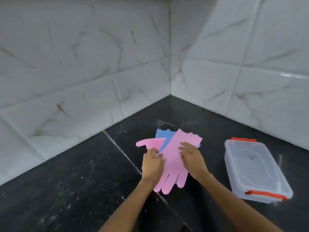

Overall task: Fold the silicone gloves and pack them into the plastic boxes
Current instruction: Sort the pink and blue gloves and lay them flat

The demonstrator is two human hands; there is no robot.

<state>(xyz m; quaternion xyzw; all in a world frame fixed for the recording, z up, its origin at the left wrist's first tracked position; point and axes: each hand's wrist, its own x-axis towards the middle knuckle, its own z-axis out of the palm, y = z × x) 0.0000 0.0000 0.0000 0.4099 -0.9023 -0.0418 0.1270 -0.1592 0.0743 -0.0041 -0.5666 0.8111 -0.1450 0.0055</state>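
A pink silicone glove [172, 158] lies flat on the black counter, cuff toward the wall corner and fingers toward me. Under it lies a blue glove [163, 135], only its cuff end showing. A second pink glove [143, 142] pokes out to the left. My left hand [153, 164] rests on the left edge of the top pink glove, fingers bent at that edge. My right hand [192, 157] lies palm down on the glove's right side, fingers spread. A clear plastic box [254, 169] with red latches stands lidded to the right.
The black stone counter [75, 181] runs into a corner of white marble-tiled walls [100, 64] just behind the gloves. A grout seam crosses the counter under the gloves. White specks and a pale smudge dot the counter surface.
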